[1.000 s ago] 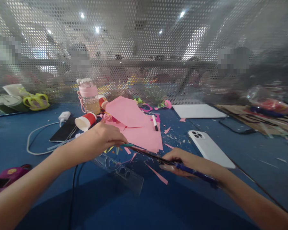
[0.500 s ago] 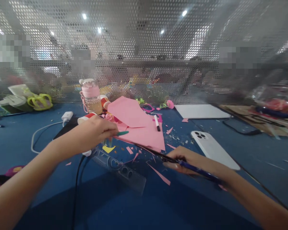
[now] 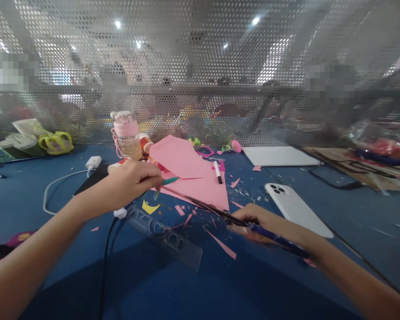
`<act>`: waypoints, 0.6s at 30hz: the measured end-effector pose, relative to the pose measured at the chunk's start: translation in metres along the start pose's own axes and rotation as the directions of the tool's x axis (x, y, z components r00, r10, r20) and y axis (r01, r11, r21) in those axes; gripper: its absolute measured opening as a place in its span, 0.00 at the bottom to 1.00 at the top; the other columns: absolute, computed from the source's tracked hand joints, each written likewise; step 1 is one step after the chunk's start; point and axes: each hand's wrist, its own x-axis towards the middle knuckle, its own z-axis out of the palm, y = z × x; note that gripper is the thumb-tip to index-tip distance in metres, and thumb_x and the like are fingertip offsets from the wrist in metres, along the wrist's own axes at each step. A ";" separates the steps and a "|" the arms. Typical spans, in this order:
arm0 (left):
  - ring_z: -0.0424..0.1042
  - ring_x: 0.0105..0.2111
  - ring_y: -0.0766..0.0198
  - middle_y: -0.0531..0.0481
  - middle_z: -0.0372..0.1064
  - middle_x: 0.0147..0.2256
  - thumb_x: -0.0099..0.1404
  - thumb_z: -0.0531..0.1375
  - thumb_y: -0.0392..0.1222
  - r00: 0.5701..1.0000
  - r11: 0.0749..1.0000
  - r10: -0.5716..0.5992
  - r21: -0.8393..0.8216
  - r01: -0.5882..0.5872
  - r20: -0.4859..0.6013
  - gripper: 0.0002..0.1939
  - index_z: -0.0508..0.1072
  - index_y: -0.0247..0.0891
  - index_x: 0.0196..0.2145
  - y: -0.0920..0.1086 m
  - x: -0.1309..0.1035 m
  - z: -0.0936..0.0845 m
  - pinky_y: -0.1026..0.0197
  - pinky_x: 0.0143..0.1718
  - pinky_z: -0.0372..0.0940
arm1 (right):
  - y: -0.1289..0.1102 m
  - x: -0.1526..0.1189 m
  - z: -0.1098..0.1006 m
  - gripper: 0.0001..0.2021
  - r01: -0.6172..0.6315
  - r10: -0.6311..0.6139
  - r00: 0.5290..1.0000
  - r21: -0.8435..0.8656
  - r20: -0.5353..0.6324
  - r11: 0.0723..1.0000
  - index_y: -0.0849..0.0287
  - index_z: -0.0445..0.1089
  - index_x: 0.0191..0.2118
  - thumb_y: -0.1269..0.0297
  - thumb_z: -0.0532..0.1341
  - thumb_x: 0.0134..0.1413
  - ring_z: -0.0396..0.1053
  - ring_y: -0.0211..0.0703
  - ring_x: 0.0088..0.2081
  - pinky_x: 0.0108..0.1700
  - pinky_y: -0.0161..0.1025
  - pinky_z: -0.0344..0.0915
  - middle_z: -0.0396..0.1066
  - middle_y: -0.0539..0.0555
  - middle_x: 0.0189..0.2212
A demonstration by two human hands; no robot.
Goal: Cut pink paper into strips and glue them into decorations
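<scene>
My left hand [image 3: 133,183] is closed in a pinch on a small teal piece of paper [image 3: 170,180]. It hovers at the left edge of a stack of pink paper [image 3: 206,189]. My right hand [image 3: 263,222] is closed around what look like dark scissors [image 3: 210,207], their narrow tips pointing left toward the teal piece but apart from it. A blue pen-like stick [image 3: 280,242] lies along the same hand toward the wrist; how it joins the scissors is hidden by the fingers. Below the hands lies a clear stencil ruler [image 3: 183,251].
Pink scraps [image 3: 225,246] and a yellow scrap [image 3: 150,207] litter the blue table. A bottle [image 3: 126,133] stands behind my left hand. To the right are a white phone [image 3: 302,213] and a white sheet [image 3: 280,156]. A black cable [image 3: 105,262] runs toward me.
My left hand has turned slightly and drawn a little left with the teal piece, which tilts upward more. The right hand and scissors have hardly moved.
</scene>
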 end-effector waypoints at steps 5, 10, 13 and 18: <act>0.62 0.23 0.70 0.54 0.66 0.22 0.63 0.51 0.38 1.000 1.000 -0.007 -0.025 0.007 0.002 0.14 0.71 0.36 0.24 0.001 0.001 0.003 0.68 0.25 0.53 | 0.006 -0.001 0.000 0.21 -0.052 0.050 0.998 0.046 0.029 0.998 0.57 0.48 0.19 0.49 0.56 0.50 0.45 0.28 0.13 0.14 0.30 0.43 0.43 0.41 0.12; 0.60 0.22 0.71 0.55 0.65 0.22 0.63 0.51 0.37 1.000 0.999 -0.004 -0.040 0.004 0.001 0.13 0.70 0.36 0.23 0.002 0.002 0.003 0.69 0.25 0.53 | 0.009 -0.001 -0.001 0.20 -0.050 0.049 0.999 0.004 0.021 0.999 0.57 0.49 0.19 0.51 0.57 0.50 0.47 0.29 0.13 0.15 0.30 0.44 0.44 0.42 0.12; 0.61 0.22 0.71 0.55 0.65 0.21 0.63 0.51 0.37 1.000 0.998 0.006 -0.055 -0.005 0.024 0.13 0.70 0.35 0.23 0.006 0.002 0.004 0.69 0.24 0.53 | 0.012 0.001 0.002 0.20 -0.069 0.069 0.998 -0.006 0.003 0.998 0.57 0.50 0.18 0.53 0.57 0.51 0.48 0.29 0.14 0.16 0.30 0.46 0.47 0.43 0.12; 0.61 0.22 0.71 0.54 0.65 0.21 0.64 0.50 0.37 0.999 0.999 0.025 -0.044 -0.024 0.027 0.14 0.69 0.35 0.23 0.008 0.003 0.006 0.69 0.24 0.54 | 0.014 0.003 0.005 0.20 -0.075 0.075 0.997 0.036 -0.005 0.997 0.58 0.50 0.18 0.55 0.58 0.51 0.47 0.29 0.14 0.15 0.31 0.44 0.47 0.43 0.11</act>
